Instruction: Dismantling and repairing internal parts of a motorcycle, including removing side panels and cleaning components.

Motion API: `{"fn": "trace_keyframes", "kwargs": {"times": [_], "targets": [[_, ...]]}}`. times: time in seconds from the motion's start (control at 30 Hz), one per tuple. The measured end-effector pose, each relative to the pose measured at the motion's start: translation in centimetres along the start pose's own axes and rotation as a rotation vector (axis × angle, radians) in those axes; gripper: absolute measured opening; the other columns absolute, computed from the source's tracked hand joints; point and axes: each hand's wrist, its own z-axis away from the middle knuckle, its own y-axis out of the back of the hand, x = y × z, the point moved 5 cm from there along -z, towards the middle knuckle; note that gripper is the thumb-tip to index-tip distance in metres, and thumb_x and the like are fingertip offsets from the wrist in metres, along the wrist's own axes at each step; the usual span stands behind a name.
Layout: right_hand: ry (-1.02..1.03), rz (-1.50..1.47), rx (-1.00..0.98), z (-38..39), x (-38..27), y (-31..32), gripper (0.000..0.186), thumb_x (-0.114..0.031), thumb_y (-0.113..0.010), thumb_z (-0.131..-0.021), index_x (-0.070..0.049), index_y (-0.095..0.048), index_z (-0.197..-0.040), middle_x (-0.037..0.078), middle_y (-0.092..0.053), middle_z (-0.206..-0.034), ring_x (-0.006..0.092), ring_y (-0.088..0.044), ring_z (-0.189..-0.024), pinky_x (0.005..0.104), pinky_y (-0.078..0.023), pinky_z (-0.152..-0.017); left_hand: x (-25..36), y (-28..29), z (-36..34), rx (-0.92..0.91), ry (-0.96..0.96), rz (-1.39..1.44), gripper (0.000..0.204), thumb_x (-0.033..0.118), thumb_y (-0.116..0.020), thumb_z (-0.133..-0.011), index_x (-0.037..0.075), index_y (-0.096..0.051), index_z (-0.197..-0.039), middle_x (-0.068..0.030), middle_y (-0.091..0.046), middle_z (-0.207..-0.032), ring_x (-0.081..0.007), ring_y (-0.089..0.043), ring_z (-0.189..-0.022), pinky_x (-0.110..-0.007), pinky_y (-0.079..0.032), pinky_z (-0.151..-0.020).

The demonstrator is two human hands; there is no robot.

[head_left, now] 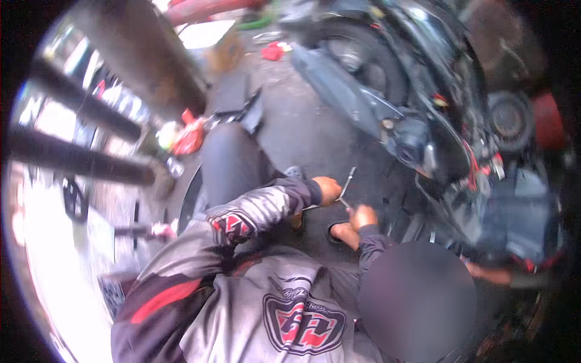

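A thin, angled metal hand tool (348, 184) shows between my two hands; blur hides its exact kind. My left hand (327, 189) is closed at the tool's bend, its back toward the view and its fingers mostly hidden. Lower and to the right, my right hand (364, 216) is curled round the tool's lower end. Both hands are above the dark floor, beside a sandalled foot (345, 234). To their upper right stands a partly stripped scooter (369, 115), its engine (411, 142) exposed. Neither hand touches it.
The scooter's wheel (357, 57) is at the far side, with loose red wires (475, 172) to the right. A person's arm (493, 275) reaches in at the right. Dark panels (242, 112), a red plastic bag (189, 134) and thick pipes (91, 157) are at the left.
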Motion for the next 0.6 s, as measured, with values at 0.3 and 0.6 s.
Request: {"fn": "trace_keyframes", "kwargs": {"times": [0.3,0.6], "targets": [[0.206,-0.222,0.311,-1.2,4.0,1.2,0.032,-0.027,-0.058,-0.09,-0.001,-0.063,-0.108,0.023,-0.065,-0.093,0.0421,-0.061,-0.087,0.0431,-0.049,-0.08,3.1,1.2,4.8,0.27,-0.109,-0.073,0.016,0.013,-0.059,-0.075,0.003,-0.067,-0.086,-0.0171,-0.067,-0.077,-0.0343,-0.067,-0.075,-0.042,-0.054,-0.067],[0.228,-0.541,0.193,9.1,-6.4,19.8,0.022,-0.01,-0.047,-0.096,0.002,-0.061,-0.107,0.009,-0.063,-0.084,0.0125,-0.061,-0.077,0.0257,-0.048,-0.07,1.4,15.7,12.4,0.617,-0.247,0.231,0.016,0.015,-0.065,-0.078,0.005,-0.061,-0.09,-0.0148,-0.064,-0.086,-0.0357,-0.062,-0.083,-0.045,-0.049,-0.071]]}}
